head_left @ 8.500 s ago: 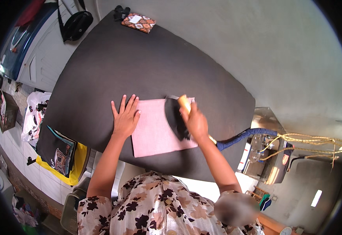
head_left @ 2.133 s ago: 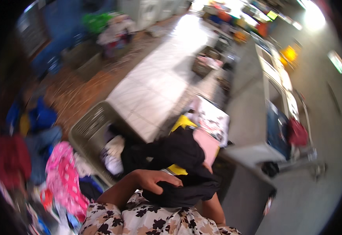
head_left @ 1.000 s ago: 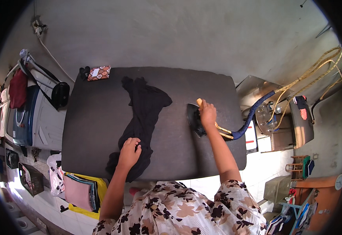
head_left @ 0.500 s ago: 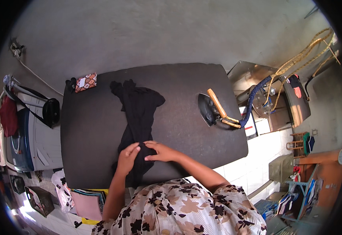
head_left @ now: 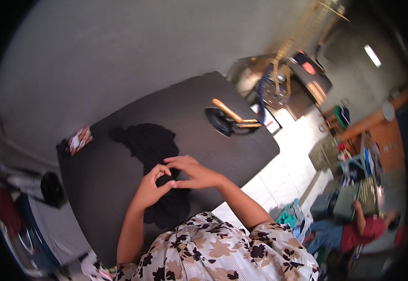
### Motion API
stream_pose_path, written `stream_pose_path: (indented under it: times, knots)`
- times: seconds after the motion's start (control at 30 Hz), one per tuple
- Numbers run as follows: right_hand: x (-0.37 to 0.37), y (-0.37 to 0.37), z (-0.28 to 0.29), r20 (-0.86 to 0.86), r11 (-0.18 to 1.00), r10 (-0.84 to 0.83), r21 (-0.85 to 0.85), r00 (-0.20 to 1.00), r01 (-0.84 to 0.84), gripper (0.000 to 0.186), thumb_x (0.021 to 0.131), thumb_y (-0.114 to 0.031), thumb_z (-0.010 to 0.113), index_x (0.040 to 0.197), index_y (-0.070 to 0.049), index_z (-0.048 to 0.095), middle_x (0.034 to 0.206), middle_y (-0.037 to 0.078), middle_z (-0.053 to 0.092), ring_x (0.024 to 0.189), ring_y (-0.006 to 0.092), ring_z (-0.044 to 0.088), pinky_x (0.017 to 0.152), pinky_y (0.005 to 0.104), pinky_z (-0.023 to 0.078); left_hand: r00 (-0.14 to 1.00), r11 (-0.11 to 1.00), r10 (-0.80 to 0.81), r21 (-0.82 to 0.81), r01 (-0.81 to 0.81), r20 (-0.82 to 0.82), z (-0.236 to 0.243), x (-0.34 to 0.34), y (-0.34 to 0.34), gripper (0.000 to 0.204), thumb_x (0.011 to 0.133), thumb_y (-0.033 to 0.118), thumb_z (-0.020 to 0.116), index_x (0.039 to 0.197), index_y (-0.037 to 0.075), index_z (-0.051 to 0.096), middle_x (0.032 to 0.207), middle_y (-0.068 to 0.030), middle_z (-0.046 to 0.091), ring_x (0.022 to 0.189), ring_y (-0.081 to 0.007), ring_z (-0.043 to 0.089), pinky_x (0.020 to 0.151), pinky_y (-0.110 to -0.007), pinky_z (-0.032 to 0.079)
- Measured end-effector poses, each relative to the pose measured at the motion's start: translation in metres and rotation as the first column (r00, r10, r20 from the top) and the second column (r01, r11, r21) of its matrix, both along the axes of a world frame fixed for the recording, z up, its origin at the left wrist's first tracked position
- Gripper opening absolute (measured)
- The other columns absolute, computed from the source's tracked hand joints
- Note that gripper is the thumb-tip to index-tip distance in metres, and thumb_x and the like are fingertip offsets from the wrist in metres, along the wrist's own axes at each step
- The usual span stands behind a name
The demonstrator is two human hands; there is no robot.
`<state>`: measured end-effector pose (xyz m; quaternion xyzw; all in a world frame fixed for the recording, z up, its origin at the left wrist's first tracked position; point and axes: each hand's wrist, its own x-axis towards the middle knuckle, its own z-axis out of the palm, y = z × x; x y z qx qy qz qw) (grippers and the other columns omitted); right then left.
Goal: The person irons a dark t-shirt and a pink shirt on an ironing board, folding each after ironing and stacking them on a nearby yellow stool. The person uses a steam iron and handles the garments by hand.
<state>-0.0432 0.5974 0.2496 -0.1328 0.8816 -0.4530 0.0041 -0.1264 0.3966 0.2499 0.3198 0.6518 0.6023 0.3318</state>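
A dark black garment (head_left: 152,140) lies bunched lengthwise on the padded, dark-covered table (head_left: 105,187), its near part reaching my shirt front. Above its middle, my left hand (head_left: 152,188) and my right hand (head_left: 195,173) come together with their thumb tips meeting. Fingers of both hands are bent and stand apart from the thumbs, leaving a gap through which black cloth shows. No lifted fold is visible in either hand; whether fingertips touch the cloth is hard to see. Right of the garment, an iron (head_left: 220,122) with a wooden handle rests on the table.
A patterned pouch (head_left: 80,140) lies at the table's left corner. Beyond the iron, a cord wrapped in blue (head_left: 263,89) runs upward. A person in a red top (head_left: 363,232) is low at the right, near a heap of clothes (head_left: 290,218). A washing machine (head_left: 56,229) stands left.
My view has swung to the right, bringing the person in red into sight. My hands have drawn closer, thumbs now meeting, and the garment's far end looks more bunched.
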Motion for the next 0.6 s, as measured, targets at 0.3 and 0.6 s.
stream_pose_path:
  times: [0.3,0.6]
  knots:
    - [0.025,0.003,0.069,-0.02,0.776,-0.316,-0.581,0.948,0.247,0.019,0.094,-0.024,0.061,0.091,-0.006,0.056,0.09,-0.001,0.057,0.085,0.0071,0.051,0.076,0.0263,0.042,0.92,0.982,0.078,-0.131,-0.138,-0.384,0.059,0.004,-0.029,0.013,0.079,0.001,0.065,0.09,-0.001,0.06,0.066,-0.0089,0.06,0.064,-0.0065,0.056,0.06,-0.026,0.045]
    - [0.096,0.085,0.166,-0.045,0.991,-0.095,0.095,0.994,0.099,0.037,0.084,-0.037,0.071,0.094,-0.003,0.06,0.074,0.01,0.062,0.07,0.0205,0.06,0.062,0.0348,0.045,0.627,0.868,0.322,-0.043,-0.495,-0.709,0.06,-0.093,-0.106,0.022,0.089,0.002,0.048,0.106,-0.005,0.059,0.116,-0.0174,0.062,0.112,-0.0254,0.057,0.099,-0.038,0.042]
